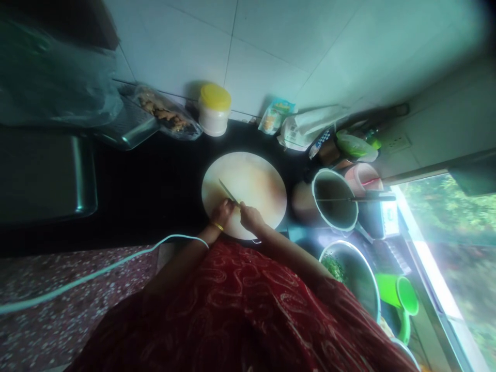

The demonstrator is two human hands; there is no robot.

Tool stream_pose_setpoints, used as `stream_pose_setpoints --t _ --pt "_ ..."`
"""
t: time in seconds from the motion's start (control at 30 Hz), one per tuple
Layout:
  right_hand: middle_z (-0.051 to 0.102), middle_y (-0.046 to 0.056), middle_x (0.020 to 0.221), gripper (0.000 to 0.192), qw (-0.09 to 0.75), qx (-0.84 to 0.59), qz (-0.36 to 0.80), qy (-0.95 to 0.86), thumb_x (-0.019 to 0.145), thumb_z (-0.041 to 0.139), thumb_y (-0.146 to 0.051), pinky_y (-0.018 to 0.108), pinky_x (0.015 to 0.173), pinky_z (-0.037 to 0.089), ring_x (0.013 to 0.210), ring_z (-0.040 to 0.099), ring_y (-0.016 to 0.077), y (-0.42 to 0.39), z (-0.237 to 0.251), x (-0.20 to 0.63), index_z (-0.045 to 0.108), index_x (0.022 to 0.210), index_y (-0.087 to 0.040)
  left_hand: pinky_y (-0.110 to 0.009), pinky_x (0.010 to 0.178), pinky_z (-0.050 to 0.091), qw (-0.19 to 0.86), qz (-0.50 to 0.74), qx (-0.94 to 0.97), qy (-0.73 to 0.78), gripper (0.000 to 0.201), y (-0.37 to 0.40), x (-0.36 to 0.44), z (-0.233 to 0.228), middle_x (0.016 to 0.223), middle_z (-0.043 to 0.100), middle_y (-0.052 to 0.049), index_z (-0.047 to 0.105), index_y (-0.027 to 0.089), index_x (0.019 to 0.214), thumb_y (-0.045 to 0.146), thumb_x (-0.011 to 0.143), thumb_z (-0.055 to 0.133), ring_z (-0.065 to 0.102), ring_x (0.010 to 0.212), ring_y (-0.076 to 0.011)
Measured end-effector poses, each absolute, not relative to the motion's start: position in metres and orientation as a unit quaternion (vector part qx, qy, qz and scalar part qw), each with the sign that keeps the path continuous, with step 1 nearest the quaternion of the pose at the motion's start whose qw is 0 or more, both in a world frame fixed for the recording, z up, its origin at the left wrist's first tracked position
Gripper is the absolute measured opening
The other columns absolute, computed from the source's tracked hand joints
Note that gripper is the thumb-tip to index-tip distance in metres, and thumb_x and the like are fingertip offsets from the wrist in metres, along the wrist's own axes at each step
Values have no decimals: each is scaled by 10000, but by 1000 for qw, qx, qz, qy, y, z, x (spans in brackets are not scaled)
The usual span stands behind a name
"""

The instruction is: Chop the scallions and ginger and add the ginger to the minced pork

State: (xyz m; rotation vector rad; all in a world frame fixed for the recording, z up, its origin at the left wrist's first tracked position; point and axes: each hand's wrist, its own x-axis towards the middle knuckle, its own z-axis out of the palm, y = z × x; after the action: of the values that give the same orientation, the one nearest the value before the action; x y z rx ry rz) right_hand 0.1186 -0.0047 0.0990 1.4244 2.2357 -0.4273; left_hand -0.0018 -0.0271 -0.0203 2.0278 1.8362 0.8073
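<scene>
In my right hand (251,218) is the handle of a small knife (228,190), its blade slanting up and to the left over a round white board (263,181). Close against the knife, my left hand (223,212) is closed with its fingers bent. Whatever it may hold is too small and dark to make out. Both hands are over the near part of the board.
Along the wall stand a yellow-lidded jar (214,111), a bag of ginger-like pieces (165,113) and packets (276,116). To the right are an open cooker pot (335,199), a steel pot with greens (351,274) and a green mug (391,292). A white cable (116,262) crosses at left.
</scene>
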Motion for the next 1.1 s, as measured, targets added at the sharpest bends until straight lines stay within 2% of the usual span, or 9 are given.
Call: stream_pose_setpoints --t 0.17,0.43,0.63,0.83,1.1 --pt "675 107 934 315 213 513 -174 813 927 291 -146 314 747 480 883 659 222 -4 106 126 411 1218 -160 -276 676 447 157 235 710 645 284 -27 -5 -13 910 627 -84 614 163 922 254 964 348 576 776 -165" --pt "674 129 946 338 234 510 -160 812 903 313 -126 318 714 486 876 657 234 -3 103 120 396 1230 -145 -294 723 458 122 276 724 620 260 -28 -5 -19 905 625 -92 626 160 967 231 952 376 578 836 -186" --pt "679 113 943 292 210 502 -165 823 926 292 -148 294 706 466 859 658 216 -1 103 127 425 1186 -151 -312 707 450 97 317 718 611 289 -28 -8 -18 782 589 -63 620 177 844 256 958 367 548 754 -175" --pt "678 112 940 258 208 498 -173 824 924 319 -178 292 685 459 843 657 219 1 111 130 447 1147 -161 -334 709 457 89 314 713 620 268 -27 -6 -20 786 599 -85 600 164 816 221 950 375 553 766 -196" --pt "679 127 963 315 216 503 -175 819 898 312 -120 312 720 465 886 654 233 2 99 123 429 1190 -139 -320 714 457 101 296 710 631 279 -27 -8 -19 813 608 -77 603 169 816 254 952 375 563 779 -187"
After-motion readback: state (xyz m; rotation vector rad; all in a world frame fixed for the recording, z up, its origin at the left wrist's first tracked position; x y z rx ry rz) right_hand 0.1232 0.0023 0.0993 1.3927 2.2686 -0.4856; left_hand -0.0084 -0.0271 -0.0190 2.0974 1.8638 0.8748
